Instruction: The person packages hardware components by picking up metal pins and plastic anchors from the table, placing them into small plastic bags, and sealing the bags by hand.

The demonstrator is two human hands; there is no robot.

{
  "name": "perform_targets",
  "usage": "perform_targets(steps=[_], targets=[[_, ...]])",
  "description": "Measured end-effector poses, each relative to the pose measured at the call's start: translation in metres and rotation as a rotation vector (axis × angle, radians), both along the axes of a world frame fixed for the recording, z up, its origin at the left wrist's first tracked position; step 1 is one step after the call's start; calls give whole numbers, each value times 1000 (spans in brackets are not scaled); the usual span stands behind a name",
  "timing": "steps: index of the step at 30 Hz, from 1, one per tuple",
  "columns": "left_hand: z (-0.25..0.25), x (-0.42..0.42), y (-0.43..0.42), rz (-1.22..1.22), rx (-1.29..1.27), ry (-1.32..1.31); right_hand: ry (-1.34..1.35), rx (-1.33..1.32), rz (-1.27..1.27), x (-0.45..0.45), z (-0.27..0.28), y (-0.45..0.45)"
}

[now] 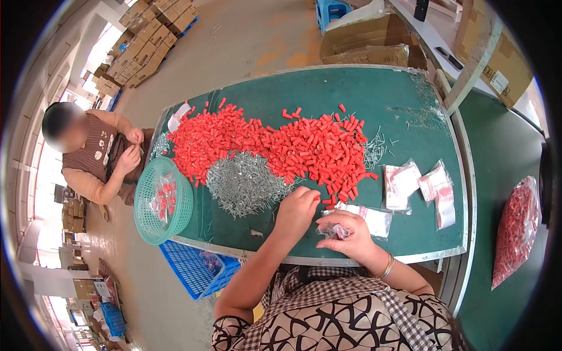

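Left hand [294,212]: fingertips pinched on a red piece [317,199]. Right hand [355,238]: fingers curled round a crumpled bag [336,231], just beside. A loose pinch could drop the piece; the bag's folds could catch it. On the surface [374,88], a red heap [319,146] and fasteners [243,184] crowd ahead; flat bags [377,222] lie near the right hand.

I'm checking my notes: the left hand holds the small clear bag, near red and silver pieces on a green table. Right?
No: the head view shows the right hand holding the small clear bag. The red pieces, silver pieces and green table are as you said.
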State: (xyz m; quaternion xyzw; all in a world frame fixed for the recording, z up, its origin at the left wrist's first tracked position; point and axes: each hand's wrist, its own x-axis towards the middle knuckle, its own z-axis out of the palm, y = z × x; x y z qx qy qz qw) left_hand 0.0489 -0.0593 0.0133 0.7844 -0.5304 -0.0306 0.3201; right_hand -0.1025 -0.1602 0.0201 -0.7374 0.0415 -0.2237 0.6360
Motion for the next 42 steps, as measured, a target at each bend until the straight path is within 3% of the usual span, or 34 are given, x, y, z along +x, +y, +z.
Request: perform_targets(steps=[4, 5, 8, 12, 15, 18, 21, 24, 25, 29, 32, 35, 39, 42], targets=[[-5, -6, -7, -71, -86, -23, -36, -125, 121, 0, 2, 2], [-17, -4, -11, -149, -91, -132, -56, -147, 156, 1, 0, 4], [-14, -10, -16, -187, 138, -216, -88, -114, 219, 3, -5, 7], [-19, -11, -8, -170, 157, -257, -56, -108, 195, 3, 0, 5], [-14, 0, 0, -13, -69, -91, -3, -114, 124, 2, 1, 3], [10, -3, 22, 353, -237, 780, 21, -35, 37, 1, -1, 4], [44, -25, 44, 195, -274, 668, 50, 98, -3, 2, -2, 4], [66, -42, 44, 10, -221, 375, 36, 61, -17, 3, -2, 5], [60, -39, 43, -65, -265, 171, 47, 94, -8, 3, -3, 6], [52, -41, 50, 49, -281, 282, 38, 194, -6, 2, -10, 8], [55, -40, 50, 48, -230, 185, 13, 157, -12, 3, -11, 8], [65, -41, 49, -82, -110, -117, 34, 88, -29, 3, -6, 8], [79, -39, 49, -149, 23, -239, 83, 21, -66, 4, -1, 7], [83, -34, 48, -223, 103, -305, 125, 115, -55, 4, -1, 8]])
